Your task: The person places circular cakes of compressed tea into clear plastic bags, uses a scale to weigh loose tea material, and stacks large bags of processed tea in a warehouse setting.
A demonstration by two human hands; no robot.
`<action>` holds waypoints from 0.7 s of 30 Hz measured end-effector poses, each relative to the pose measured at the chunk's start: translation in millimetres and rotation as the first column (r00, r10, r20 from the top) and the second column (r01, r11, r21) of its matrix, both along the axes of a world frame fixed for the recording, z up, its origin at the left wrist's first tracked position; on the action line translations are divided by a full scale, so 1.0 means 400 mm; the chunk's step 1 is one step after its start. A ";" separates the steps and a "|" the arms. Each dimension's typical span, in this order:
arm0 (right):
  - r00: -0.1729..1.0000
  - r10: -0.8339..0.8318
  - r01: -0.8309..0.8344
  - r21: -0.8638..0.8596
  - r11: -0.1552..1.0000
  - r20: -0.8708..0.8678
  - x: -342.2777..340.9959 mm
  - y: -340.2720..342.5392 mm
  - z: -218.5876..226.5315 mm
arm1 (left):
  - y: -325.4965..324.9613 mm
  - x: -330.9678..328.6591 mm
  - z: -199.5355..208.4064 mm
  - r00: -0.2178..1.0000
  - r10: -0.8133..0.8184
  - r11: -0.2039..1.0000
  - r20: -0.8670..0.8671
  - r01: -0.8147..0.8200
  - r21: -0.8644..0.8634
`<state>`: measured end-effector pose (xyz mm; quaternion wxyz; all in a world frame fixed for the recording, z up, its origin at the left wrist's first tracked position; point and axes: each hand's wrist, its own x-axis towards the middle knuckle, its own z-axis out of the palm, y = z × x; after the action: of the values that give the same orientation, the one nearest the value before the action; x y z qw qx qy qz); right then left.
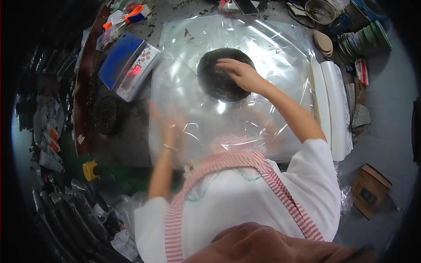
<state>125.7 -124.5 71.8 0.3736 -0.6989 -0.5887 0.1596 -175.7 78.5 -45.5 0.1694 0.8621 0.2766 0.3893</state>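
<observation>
A dark, round, flat cake-like disc point(213, 81) lies on a clear plastic sheet point(188, 48) in the middle of the table. What it is made of, I cannot make out. My right hand point(241, 75) rests over its upper right part, fingers stretched out and grasping nothing. Off to the left, above the near left part of the sheet, my left hand point(170, 122) is smeared by motion. Its grip does not show clearly. A second dark, rounded mass point(107, 115) sits at the table's left side, below a blue and white scale point(120, 61) with a lit red display.
A white roll point(335, 109) lies along the sheet's right edge. Stacked round green-edged discs point(366, 39), tan round pads point(323, 43) and a metal bowl point(320, 12) stand at the far right. Orange-handled scissors point(133, 14) lie far left. A brown box point(370, 190) sits lower right.
</observation>
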 end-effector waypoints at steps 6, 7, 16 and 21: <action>0.548 0.181 -0.462 -0.115 0.880 -0.817 -0.262 -0.202 0.203 | -0.226 0.277 0.151 0.864 -0.487 0.844 0.125 0.503 -0.186; 0.751 0.281 -0.488 -0.216 0.845 -0.598 -0.308 -0.223 0.171 | -0.206 0.320 0.178 0.796 -0.605 0.791 0.008 0.602 -0.111; 0.694 -0.681 0.639 0.236 0.732 0.234 -0.124 -0.220 -0.120 | -0.178 0.417 0.198 0.560 -0.679 0.727 -0.474 0.428 -0.536; 0.838 -0.324 0.310 0.106 0.945 0.439 -0.088 -0.031 -0.043 | -0.200 0.408 0.190 0.471 -0.636 0.722 -0.611 0.642 -0.257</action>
<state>90.3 -136.7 54.7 0.2590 -0.7984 -0.5377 -0.0796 -12.6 -1.3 30.6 0.1885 0.9812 -0.0255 -0.0334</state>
